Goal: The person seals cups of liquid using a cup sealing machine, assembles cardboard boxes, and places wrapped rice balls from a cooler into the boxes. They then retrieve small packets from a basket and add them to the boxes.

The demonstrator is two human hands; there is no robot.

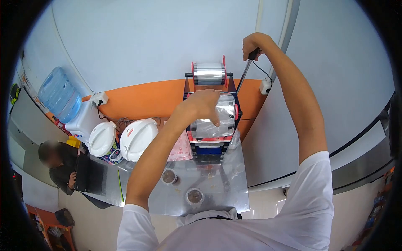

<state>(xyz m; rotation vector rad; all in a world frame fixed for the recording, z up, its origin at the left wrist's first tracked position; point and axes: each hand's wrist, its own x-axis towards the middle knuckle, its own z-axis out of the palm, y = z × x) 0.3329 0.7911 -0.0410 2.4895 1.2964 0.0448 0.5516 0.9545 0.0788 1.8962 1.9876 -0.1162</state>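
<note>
We find the machine (208,149) at the rear of the tabletop (222,196), before an orange panel (146,98). The right grip (253,44) is closed around the lever (245,76) at its black top end, above and to the right of the machine's 2 rolls. The left grip (204,105) is wide, fingers spread over the near roll (226,111), whose film extends rightward from beneath it; the far roll (209,72) sits just beyond. We record 2 cups (194,195) nearer us, well apart from either grip.
</note>
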